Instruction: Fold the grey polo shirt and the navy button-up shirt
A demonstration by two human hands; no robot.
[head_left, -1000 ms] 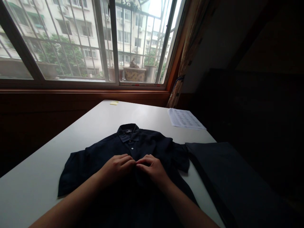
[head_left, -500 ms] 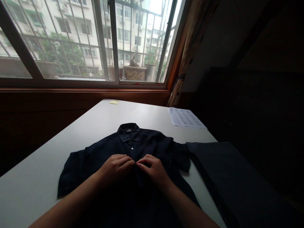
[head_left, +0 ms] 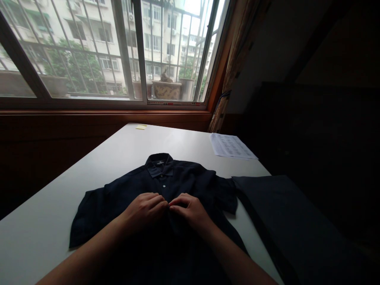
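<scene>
A dark navy short-sleeved shirt [head_left: 190, 178] lies face up, its collar [head_left: 159, 165] pointing away from me. One pale button [head_left: 164, 186] shows on the front strip below the collar. Lower on that strip, my left hand [head_left: 148, 208] pinches the fabric, fingers curled over. My right hand [head_left: 188, 209] meets it there, thumb and forefinger pressed together on the shirt's front edge. The fingertips of both hands almost touch. Whatever small part lies between them is hidden. The shirt's lower half is lost in shadow.
The white table [head_left: 113, 154] carries the shirt. Printed sheets [head_left: 233, 145] lie at its far right, a yellow sticky note [head_left: 141, 127] at the far edge. A dark flat folded item [head_left: 285, 213] lies right of the shirt. Beyond is a barred window [head_left: 103, 51].
The view has shifted very slightly. Both hands keep their pinch at the same spot on the shirt front, with hardly any finger movement.
</scene>
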